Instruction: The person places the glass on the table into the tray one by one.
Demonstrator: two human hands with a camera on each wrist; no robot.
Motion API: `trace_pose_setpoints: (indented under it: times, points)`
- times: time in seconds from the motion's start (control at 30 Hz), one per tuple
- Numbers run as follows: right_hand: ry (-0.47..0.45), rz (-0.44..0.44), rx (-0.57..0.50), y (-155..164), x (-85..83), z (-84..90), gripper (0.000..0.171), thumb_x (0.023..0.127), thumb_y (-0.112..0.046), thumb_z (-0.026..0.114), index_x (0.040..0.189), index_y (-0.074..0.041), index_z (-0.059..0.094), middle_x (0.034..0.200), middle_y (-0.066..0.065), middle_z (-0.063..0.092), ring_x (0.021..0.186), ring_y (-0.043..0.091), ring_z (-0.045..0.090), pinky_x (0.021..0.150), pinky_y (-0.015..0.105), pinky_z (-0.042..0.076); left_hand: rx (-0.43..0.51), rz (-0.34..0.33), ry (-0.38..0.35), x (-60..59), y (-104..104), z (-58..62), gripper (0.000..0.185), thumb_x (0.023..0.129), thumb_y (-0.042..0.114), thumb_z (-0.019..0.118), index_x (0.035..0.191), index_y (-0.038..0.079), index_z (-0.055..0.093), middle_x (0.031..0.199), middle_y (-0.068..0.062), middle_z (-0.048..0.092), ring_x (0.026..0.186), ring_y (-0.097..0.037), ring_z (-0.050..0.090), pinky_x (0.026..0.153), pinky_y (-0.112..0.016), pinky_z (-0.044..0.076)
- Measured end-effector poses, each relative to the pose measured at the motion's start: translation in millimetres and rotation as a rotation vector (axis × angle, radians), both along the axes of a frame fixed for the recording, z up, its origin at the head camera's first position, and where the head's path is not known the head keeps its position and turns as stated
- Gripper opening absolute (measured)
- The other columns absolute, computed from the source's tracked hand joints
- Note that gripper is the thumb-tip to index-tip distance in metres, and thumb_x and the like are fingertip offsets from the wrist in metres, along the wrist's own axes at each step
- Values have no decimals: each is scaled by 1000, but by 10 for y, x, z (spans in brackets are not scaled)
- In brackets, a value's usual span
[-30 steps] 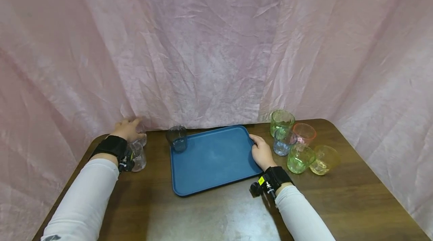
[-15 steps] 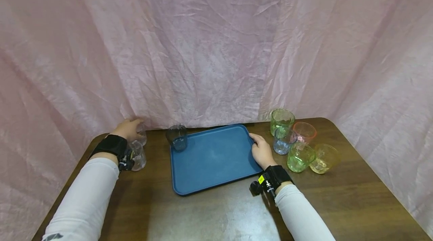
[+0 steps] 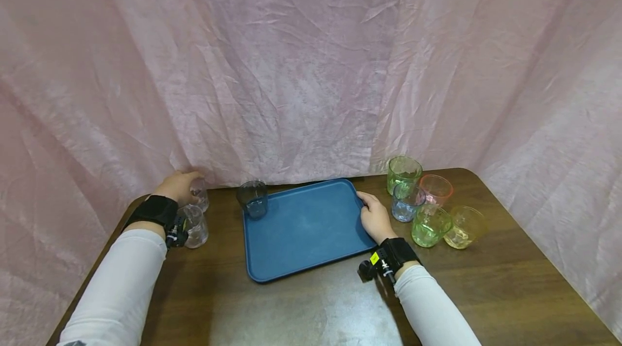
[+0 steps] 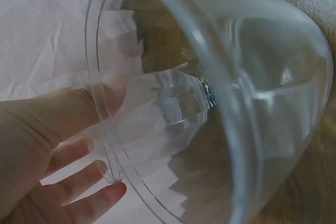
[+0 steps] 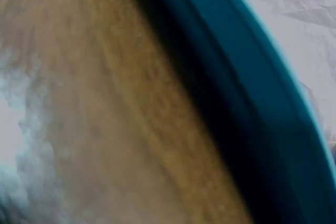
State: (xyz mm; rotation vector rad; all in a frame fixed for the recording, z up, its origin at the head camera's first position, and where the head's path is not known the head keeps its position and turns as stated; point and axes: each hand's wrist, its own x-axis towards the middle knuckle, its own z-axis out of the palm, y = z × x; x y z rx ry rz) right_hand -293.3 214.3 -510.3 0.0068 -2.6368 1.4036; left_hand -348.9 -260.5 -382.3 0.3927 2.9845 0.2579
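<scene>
Two clear plastic cups at the table's far left corner: left hand (image 3: 178,186) curls round the far clear plastic cup (image 3: 199,194), the near clear cup (image 3: 195,225) sits by the wrist. One smoky grey cup (image 3: 253,199) on the blue rectangular plastic tray (image 3: 301,232), far left corner. Right hand (image 3: 375,218) grips the tray's right rim. Five tinted cups (image 3: 427,203) stand at the far right. Brown wooden table (image 3: 486,286), pink wrinkled curtain (image 3: 301,65) behind.
</scene>
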Motion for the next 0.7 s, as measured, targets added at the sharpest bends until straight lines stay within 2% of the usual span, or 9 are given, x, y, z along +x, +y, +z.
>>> trace_pose_setpoints:
  times: [0.33, 0.57, 0.7]
  points:
    - [-2, -1, 2, -2, 36, 4, 49, 98, 5, 38, 145, 5, 50, 150, 24, 47, 139, 39, 44, 116, 52, 37, -20, -15, 34, 9, -8, -18, 70, 73, 16, 90, 134, 0, 57, 125, -41, 52, 113, -66, 48, 92, -72, 47]
    - [-1, -2, 6, -5, 26, 6, 49, 98, 4, 37, 146, 4, 50, 151, 23, 47, 140, 39, 43, 117, 51, 37, -22, 3, 34, 25, -4, -1, 68, 76, 15, 89, 135, 2, 58, 132, -43, 46, 116, -68, 44, 92, -74, 46]
    - [-3, -2, 5, -5, 22, 23, 49, 98, 4, 38, 146, 4, 50, 151, 23, 47, 140, 39, 44, 116, 52, 37, -26, 11, 59, 18, 12, 38, 70, 78, 16, 87, 139, 1, 56, 133, -43, 45, 119, -66, 42, 96, -73, 44]
